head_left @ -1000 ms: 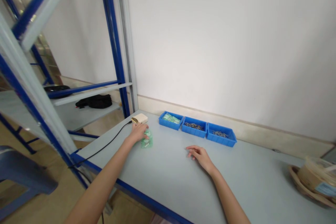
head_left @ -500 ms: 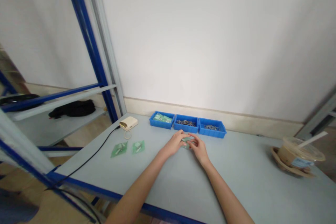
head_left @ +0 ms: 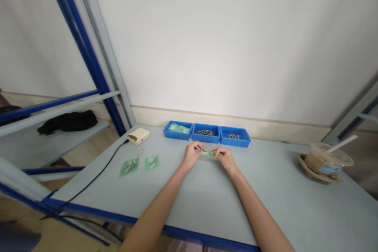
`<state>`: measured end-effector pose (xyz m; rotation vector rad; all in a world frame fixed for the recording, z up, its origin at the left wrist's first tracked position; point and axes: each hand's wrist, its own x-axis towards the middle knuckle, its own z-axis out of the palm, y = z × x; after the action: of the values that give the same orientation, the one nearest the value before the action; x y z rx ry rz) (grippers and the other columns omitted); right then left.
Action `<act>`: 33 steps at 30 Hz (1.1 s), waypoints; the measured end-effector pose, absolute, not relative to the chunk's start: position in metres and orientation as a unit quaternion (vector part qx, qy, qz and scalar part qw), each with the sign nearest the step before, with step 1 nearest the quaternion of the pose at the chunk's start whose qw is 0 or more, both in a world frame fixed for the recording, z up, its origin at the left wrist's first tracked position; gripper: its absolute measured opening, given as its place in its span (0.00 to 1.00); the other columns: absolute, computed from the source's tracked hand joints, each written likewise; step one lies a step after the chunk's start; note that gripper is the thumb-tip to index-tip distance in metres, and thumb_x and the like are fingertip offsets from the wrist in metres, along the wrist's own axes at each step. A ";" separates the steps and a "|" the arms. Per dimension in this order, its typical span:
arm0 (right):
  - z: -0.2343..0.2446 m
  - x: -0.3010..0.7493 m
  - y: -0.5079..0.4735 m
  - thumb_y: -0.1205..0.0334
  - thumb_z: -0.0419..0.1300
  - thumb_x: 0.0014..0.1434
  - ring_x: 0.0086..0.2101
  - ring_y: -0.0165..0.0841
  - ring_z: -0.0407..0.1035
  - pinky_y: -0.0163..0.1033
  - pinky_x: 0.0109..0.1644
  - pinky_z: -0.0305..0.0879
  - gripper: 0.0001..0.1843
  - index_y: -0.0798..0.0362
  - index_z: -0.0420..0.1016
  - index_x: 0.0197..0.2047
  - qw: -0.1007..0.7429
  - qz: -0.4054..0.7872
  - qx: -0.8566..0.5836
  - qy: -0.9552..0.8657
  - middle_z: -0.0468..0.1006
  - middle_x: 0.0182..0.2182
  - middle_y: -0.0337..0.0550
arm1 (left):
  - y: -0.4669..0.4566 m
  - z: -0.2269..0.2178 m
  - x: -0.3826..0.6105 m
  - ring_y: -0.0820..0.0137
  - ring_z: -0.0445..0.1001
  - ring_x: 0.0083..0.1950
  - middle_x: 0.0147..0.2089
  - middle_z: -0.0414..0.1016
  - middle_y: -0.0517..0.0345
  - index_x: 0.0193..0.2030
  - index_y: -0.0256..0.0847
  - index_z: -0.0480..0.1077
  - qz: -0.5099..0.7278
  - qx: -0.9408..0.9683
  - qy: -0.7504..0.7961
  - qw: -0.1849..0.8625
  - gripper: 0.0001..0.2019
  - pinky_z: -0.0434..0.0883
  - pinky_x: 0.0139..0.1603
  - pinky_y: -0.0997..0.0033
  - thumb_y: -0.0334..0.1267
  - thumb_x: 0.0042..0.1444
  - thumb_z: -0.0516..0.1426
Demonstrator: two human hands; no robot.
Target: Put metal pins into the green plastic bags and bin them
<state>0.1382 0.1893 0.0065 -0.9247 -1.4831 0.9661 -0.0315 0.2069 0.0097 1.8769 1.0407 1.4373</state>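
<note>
Between my two hands is a small green plastic bag. My left hand pinches its left end, and my right hand pinches its right end. What the bag holds is too small to make out. To the left, a green bag with light pieces inside and another such bag lie flat on the table. Just behind my hands stand three blue bins in a row: the left bin has green bags, the middle bin brownish metal pins or screws, the right bin silvery ones.
A cream power bank with a black cable is at the table's back left. At the right, a lidded drink cup with a white straw sits in a cardboard holder. A white wall rises behind the bins.
My hands have drawn apart, stretching the green bag between them, so more of it shows. The whole view has shifted slightly; the bins and loose bags have stayed in place on the table.
</note>
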 end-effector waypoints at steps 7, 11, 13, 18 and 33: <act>0.002 0.134 0.192 0.53 0.65 0.40 0.27 0.33 0.70 0.40 0.37 0.66 0.32 0.53 0.66 0.49 0.525 0.477 -0.424 -0.562 0.77 0.31 0.43 | 0.203 0.010 -0.033 0.69 0.70 0.30 0.26 0.74 0.54 0.24 0.34 0.72 0.471 0.713 0.384 0.349 0.17 0.65 0.33 0.73 0.48 0.50 0.55; -0.004 0.131 0.192 0.46 0.61 0.43 0.19 0.30 0.66 0.37 0.28 0.62 0.32 0.58 0.65 0.48 0.481 0.504 -0.431 -0.574 0.75 0.24 0.42 | 0.210 0.005 -0.034 0.70 0.70 0.27 0.24 0.73 0.53 0.26 0.32 0.72 0.469 0.677 0.387 0.414 0.21 0.64 0.29 0.73 0.53 0.49 0.55; -0.006 0.129 0.193 0.46 0.61 0.43 0.18 0.29 0.64 0.36 0.26 0.61 0.33 0.58 0.65 0.49 0.488 0.499 -0.431 -0.572 0.75 0.22 0.41 | 0.212 0.003 -0.035 0.70 0.70 0.27 0.24 0.73 0.53 0.27 0.32 0.72 0.468 0.676 0.383 0.421 0.21 0.64 0.29 0.74 0.53 0.48 0.56; -0.005 0.127 0.191 0.47 0.60 0.44 0.18 0.28 0.65 0.36 0.28 0.61 0.36 0.56 0.59 0.54 0.482 0.500 -0.418 -0.585 0.75 0.25 0.40 | 0.222 0.001 -0.046 0.70 0.70 0.27 0.26 0.74 0.53 0.26 0.33 0.70 0.542 0.636 0.403 0.374 0.20 0.66 0.30 0.72 0.52 0.47 0.55; 0.006 0.125 0.185 0.49 0.60 0.47 0.22 0.27 0.66 0.36 0.32 0.62 0.24 0.57 0.72 0.43 0.413 0.512 -0.403 -0.636 0.76 0.28 0.44 | 0.281 0.049 -0.091 0.58 0.72 0.42 0.35 0.76 0.45 0.30 0.37 0.74 0.386 0.538 0.744 0.091 0.10 0.63 0.42 0.64 0.41 0.51 0.55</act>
<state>0.1245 0.1850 0.0063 -1.0142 -1.5996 1.2888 -0.0913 0.2809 0.0490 1.5978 2.2111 1.1460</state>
